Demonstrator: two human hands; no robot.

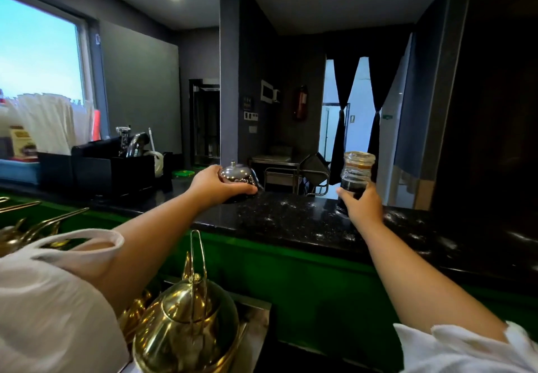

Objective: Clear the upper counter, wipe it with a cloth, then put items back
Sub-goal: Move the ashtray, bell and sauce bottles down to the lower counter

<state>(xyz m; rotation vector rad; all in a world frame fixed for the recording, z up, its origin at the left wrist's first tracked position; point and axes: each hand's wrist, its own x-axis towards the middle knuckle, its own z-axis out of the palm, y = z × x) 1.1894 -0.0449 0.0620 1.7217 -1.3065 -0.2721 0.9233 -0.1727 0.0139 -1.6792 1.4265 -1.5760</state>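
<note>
Clearing stage, I reckon; counter (291,221) looks dusty
left hand (217,184) cups bell (237,174); right hand (362,205) grips jar (358,173); next, lift both off

A brass teapot (186,326) stands nearest; a fire extinguisher (301,101) hangs behind.

The surface (291,224) runs across the middle from left to right. On it, near the centre, sits a bell (237,174) with the left hand (214,187) curled over its near side. Well to its right a jar (357,173) stands upright, the right hand (362,206) around its lower part. At the left end of the surface stands a box (116,170) with utensils in it. Below and before the surface, lower left, is a teapot (180,323). Behind the surface lies a doorway (361,104)
</note>
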